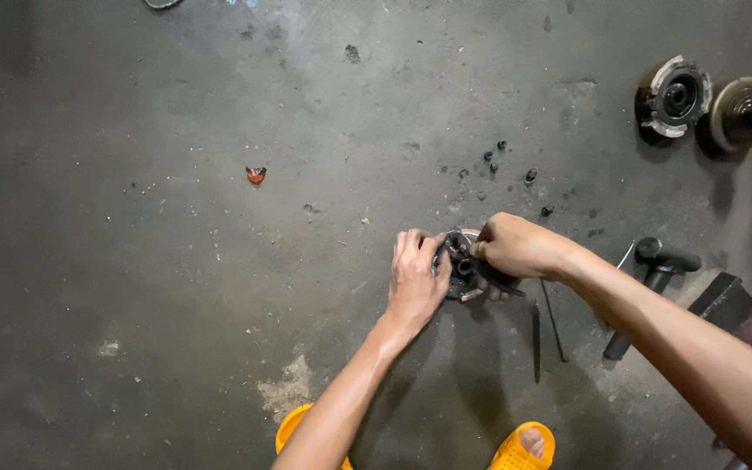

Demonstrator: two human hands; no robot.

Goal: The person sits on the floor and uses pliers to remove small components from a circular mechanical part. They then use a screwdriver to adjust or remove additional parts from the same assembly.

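**Both hands on the round metal part**

I see my left hand (415, 277) curled against the left rim of the dark round metal part (463, 265), which lies flat on the concrete floor (176, 287). My right hand (515, 245), closed, pinches something at its top from the right; a hammer (650, 292) lies further right.

Both bare forearms reach forward and meet low in front of the body. The left hand (414, 277) lies palm down with fingers pointing ahead and curled at the tips, its arm rising straight from below. The right hand (515, 246), just beside it, is closed into a gripping fist, wrist bent inward, its forearm slanting in from the lower right.
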